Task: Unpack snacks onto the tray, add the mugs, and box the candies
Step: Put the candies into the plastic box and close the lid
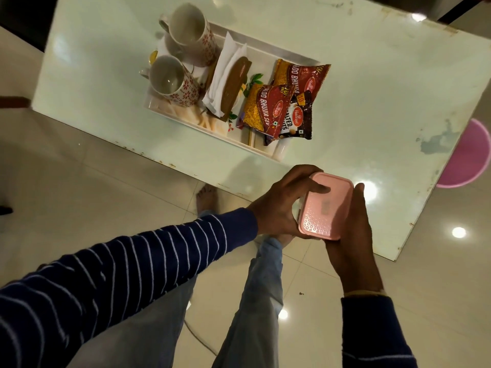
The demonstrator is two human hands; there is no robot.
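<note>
Both my hands hold a small pink lidded box (322, 208) above the near edge of the table. My left hand (281, 205) grips its left side with the thumb and fingers over the lid. Around its right side and underside curls my right hand (350, 235). The lid is on, so the contents are hidden. On the white tray (281, 152) stand two white mugs with red flowers (170, 81) (190, 33) at the left end. Three snack packets (265, 110) (300, 74) (297, 120) lie overlapping at the right end.
A brown holder with white napkins (228, 81) sits mid-tray between mugs and packets. The pale glossy table (372, 96) has worn edges. A pink round stool (470, 155) stands off its right side. My legs and bare foot are over the tiled floor (93, 187).
</note>
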